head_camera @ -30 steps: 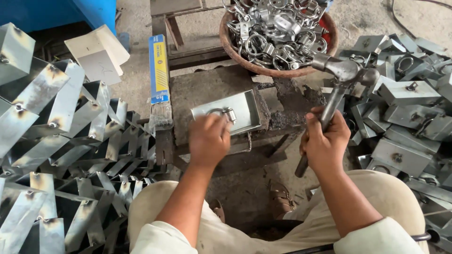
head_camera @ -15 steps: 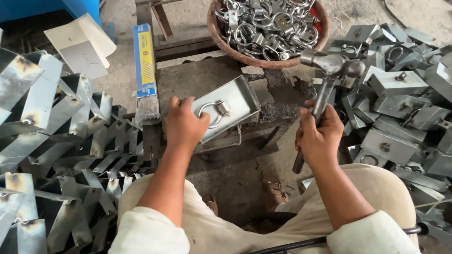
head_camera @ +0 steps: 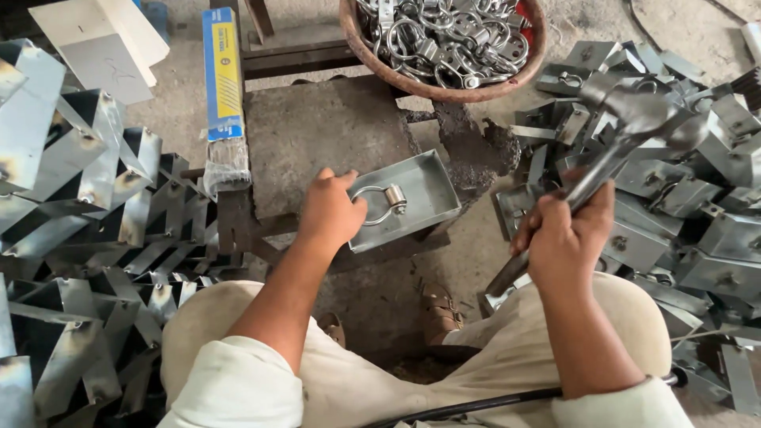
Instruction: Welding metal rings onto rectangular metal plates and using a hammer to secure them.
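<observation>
**Tray held, hammer gripped**

Head view: A small metal tray (head_camera: pixel 412 198) with a ring (head_camera: pixel 379 202) inside is being held at the block's (head_camera: pixel 317 135) front right corner by the left hand (head_camera: pixel 329 210), fingers curled on its edge. A hammer (head_camera: pixel 602 158) is being gripped tightly by the right hand (head_camera: pixel 567 238), beside the block.

A long blue-and-yellow box (head_camera: pixel 223 75) lies left of the stone block (head_camera: pixel 329 135).
</observation>
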